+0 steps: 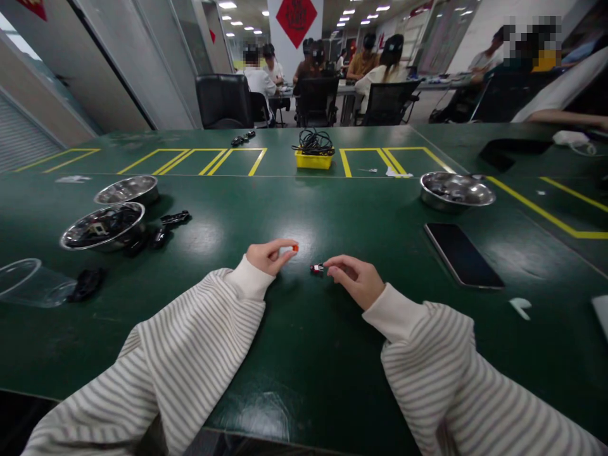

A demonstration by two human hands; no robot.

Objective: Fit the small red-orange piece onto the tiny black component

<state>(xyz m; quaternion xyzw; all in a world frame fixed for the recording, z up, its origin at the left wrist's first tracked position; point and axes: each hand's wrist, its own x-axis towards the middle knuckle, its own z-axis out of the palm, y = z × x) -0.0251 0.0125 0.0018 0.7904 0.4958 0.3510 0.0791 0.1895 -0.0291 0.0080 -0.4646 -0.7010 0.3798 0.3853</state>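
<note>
- Your left hand (264, 257) is pinching an orange piece (295, 248), likely so its end is showing.
- Your right hand (358, 277) is holding its fingers narrow by a red-and-white part (316, 269) between both hands; I cannot tell if it's gripping.

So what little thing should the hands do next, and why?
Perhaps move the left hand a bit closer to the small red-and-white piece. It pinches an orange piece, and there's a gap between the two pieces. The right hand's fingertips are right at the red-and-white one, though I can't tell if they grip it.
</note>
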